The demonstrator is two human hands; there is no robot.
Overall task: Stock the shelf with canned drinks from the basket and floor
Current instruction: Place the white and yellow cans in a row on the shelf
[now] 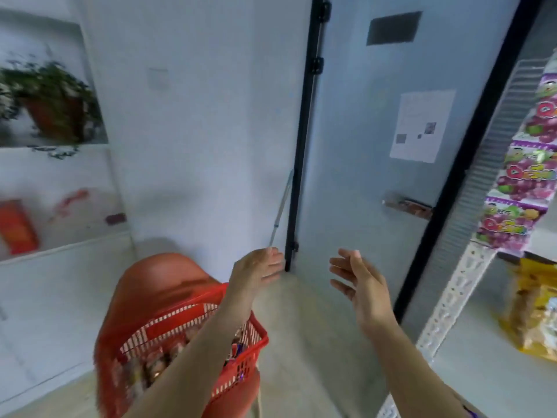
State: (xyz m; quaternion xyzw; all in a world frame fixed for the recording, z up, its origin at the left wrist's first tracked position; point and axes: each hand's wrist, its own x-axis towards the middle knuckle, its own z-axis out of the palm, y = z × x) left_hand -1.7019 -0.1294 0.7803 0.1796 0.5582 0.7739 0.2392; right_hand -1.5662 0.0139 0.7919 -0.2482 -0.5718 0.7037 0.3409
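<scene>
1. I am holding my left hand [256, 271] over the far rim of the red basket [238, 366], fingers loosely spread, gripping nothing.
2. I am holding my right hand [358, 282] right of the basket, fingers straight, empty.
3. Blurred cans [156, 366] are lying inside the basket.
4. The shelf [458, 294] is standing farther right.

A potted plant [51, 98] is set in a wall recess, upper left. A paper notice [422, 126] is stuck on a grey door [346, 176]. Purple snack packets [524, 164] are hung at right, above a yellow bag [533, 315].
</scene>
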